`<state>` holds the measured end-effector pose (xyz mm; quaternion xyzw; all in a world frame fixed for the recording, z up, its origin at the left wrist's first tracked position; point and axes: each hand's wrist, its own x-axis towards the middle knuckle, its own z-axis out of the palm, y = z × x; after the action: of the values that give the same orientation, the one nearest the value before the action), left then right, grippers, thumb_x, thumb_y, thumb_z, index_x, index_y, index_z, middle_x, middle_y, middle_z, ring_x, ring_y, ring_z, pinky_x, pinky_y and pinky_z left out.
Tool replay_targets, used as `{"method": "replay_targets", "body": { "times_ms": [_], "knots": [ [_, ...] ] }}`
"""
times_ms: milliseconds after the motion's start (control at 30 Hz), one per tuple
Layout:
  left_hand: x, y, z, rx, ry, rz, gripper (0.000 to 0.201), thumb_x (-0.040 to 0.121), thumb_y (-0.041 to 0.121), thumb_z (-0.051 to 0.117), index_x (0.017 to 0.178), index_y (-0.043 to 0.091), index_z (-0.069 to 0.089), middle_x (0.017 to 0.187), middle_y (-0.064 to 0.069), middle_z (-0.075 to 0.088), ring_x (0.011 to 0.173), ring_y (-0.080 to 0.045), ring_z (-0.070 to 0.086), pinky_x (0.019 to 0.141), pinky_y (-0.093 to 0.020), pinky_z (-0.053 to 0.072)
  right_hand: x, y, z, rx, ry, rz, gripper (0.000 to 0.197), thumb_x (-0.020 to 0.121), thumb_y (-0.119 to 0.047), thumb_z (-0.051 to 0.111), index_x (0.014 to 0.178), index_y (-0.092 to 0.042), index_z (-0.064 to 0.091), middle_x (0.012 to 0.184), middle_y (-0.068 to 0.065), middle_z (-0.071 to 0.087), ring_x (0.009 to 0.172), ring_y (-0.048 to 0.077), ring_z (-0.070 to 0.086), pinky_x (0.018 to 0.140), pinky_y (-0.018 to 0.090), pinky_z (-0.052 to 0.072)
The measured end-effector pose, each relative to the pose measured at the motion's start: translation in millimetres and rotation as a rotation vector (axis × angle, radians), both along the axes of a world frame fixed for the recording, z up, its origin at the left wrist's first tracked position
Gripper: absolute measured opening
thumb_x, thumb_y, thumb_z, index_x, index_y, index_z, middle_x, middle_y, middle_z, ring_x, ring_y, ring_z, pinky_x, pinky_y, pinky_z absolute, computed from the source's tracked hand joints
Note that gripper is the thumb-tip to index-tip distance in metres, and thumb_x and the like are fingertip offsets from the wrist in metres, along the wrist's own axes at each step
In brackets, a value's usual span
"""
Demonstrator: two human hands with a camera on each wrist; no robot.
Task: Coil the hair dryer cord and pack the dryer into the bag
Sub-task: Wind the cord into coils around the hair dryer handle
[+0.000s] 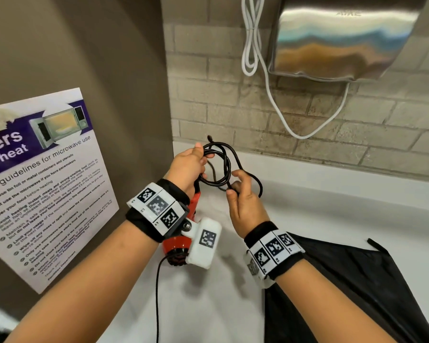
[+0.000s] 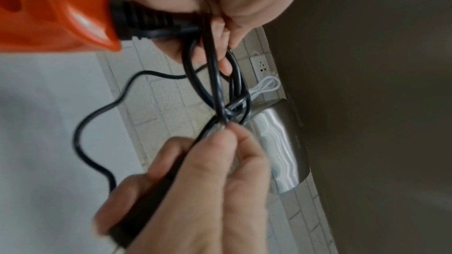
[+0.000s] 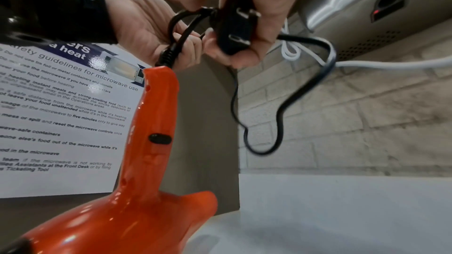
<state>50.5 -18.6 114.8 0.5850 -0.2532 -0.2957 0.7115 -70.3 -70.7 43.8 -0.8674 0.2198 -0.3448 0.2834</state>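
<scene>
The orange-red hair dryer (image 1: pixel 177 243) (image 3: pixel 151 142) hangs nozzle down under my left hand (image 1: pixel 187 168), which grips the coiled loops of its black cord (image 1: pixel 219 167) where the cord leaves the handle (image 2: pixel 151 20). My right hand (image 1: pixel 243 196) holds the black plug (image 3: pixel 234 24) in its palm, prongs showing, while its fingertips (image 2: pixel 234 132) pinch the crossing of the loops. A free loop of cord (image 3: pixel 281 103) dangles below that hand. The black bag (image 1: pixel 357 293) lies flat on the white counter (image 1: pixel 344 194) under my right forearm.
A steel hand dryer (image 1: pixel 344 38) with a white cable (image 1: pixel 270 100) hangs on the brick wall above. A microwave-guidelines poster (image 1: pixel 45 184) is stuck on the brown panel at left. A thin black cable (image 1: pixel 157 300) runs down from my left wrist camera.
</scene>
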Motion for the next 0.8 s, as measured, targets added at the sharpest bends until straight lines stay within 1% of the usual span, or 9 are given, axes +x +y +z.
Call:
{"method": "replay_targets", "body": {
  "times_ms": [67, 133, 267, 333, 467, 567, 633, 700, 800],
  "knots": [
    [2.2, 0.3, -1.0, -0.020, 0.011, 0.019, 0.037, 0.100, 0.027, 0.035, 0.069, 0.015, 0.051, 0.048, 0.009, 0.043, 0.032, -0.003, 0.030, 0.045, -0.018, 0.034, -4.2, -1.1, -6.1, 0.004, 0.049, 0.003, 0.052, 0.087, -0.032, 0.026, 0.131, -0.008, 0.039, 0.117, 0.016, 0.062, 0.101, 0.033, 0.061, 0.079, 0.027, 0.045],
    [6.8, 0.8, -0.9, -0.039, 0.023, 0.030, 0.037, 0.100, 0.027, 0.033, 0.071, 0.014, 0.052, 0.042, 0.011, 0.044, 0.031, -0.003, 0.030, 0.044, -0.018, 0.034, -9.1, -5.1, -14.4, -0.004, 0.085, 0.023, 0.046, 0.089, -0.028, 0.030, 0.129, -0.011, 0.046, 0.119, 0.013, 0.063, 0.105, 0.030, 0.061, 0.086, 0.031, 0.047],
    [25.9, 4.3, 2.2, -0.100, 0.087, 0.072, 0.033, 0.100, 0.028, 0.030, 0.082, 0.010, 0.051, 0.031, 0.010, 0.043, 0.028, -0.003, 0.029, 0.037, -0.014, 0.033, -19.7, -17.3, -42.8, 0.044, 0.502, 0.075, 0.030, 0.097, -0.019, 0.036, 0.122, -0.023, 0.053, 0.119, 0.008, 0.064, 0.105, 0.027, 0.060, 0.086, 0.029, 0.046],
    [30.7, 5.9, 1.1, -0.098, 0.091, 0.060, 0.034, 0.100, 0.030, 0.030, 0.081, 0.011, 0.052, 0.032, 0.011, 0.043, 0.029, -0.002, 0.029, 0.038, -0.014, 0.032, -23.3, -23.4, -49.2, 0.084, 0.601, 0.058, 0.030, 0.098, -0.020, 0.034, 0.120, -0.024, 0.053, 0.120, 0.008, 0.063, 0.107, 0.026, 0.059, 0.089, 0.030, 0.046],
    [26.0, 6.2, -1.5, -0.120, 0.151, 0.012, 0.036, 0.100, 0.031, 0.030, 0.080, 0.010, 0.053, 0.034, 0.011, 0.037, 0.030, -0.003, 0.028, 0.040, -0.014, 0.033, -16.6, -40.1, -42.7, -0.021, 0.780, -0.049, 0.030, 0.095, -0.019, 0.036, 0.113, -0.030, 0.058, 0.121, 0.002, 0.061, 0.108, 0.024, 0.057, 0.088, 0.029, 0.045],
    [31.0, 9.7, -3.6, -0.160, 0.183, -0.010, 0.031, 0.101, 0.028, 0.028, 0.082, 0.015, 0.049, 0.036, 0.011, 0.044, 0.035, -0.002, 0.032, 0.041, -0.013, 0.033, -12.2, -55.1, -46.2, -0.144, 1.161, -0.130, 0.030, 0.090, -0.018, 0.041, 0.112, -0.024, 0.060, 0.122, 0.001, 0.061, 0.111, 0.023, 0.057, 0.089, 0.032, 0.044],
    [35.8, 14.2, -3.3, -0.185, 0.167, 0.006, 0.033, 0.101, 0.028, 0.028, 0.080, 0.014, 0.050, 0.036, 0.010, 0.043, 0.036, -0.002, 0.033, 0.040, -0.013, 0.034, -16.0, -61.2, -49.9, -0.088, 1.302, -0.170, 0.030, 0.089, -0.023, 0.045, 0.113, -0.018, 0.060, 0.122, 0.003, 0.061, 0.111, 0.024, 0.057, 0.088, 0.034, 0.045],
    [38.2, 16.6, -0.9, -0.179, 0.173, 0.023, 0.039, 0.101, 0.031, 0.028, 0.077, 0.011, 0.052, 0.034, 0.009, 0.036, 0.030, -0.004, 0.029, 0.037, -0.013, 0.033, -19.2, -65.0, -49.7, -0.032, 1.244, -0.192, 0.035, 0.090, -0.026, 0.044, 0.125, -0.022, 0.052, 0.131, 0.003, 0.054, 0.118, 0.023, 0.052, 0.097, 0.035, 0.044],
    [34.2, 13.2, -0.3, -0.171, 0.134, 0.026, 0.040, 0.101, 0.031, 0.027, 0.075, 0.011, 0.052, 0.032, 0.010, 0.034, 0.028, -0.004, 0.028, 0.036, -0.014, 0.033, -13.2, -58.8, -32.9, 0.043, 0.832, -0.155, 0.045, 0.092, -0.028, 0.047, 0.136, -0.028, 0.037, 0.133, 0.007, 0.050, 0.118, 0.024, 0.051, 0.100, 0.032, 0.041]
  ]
}}
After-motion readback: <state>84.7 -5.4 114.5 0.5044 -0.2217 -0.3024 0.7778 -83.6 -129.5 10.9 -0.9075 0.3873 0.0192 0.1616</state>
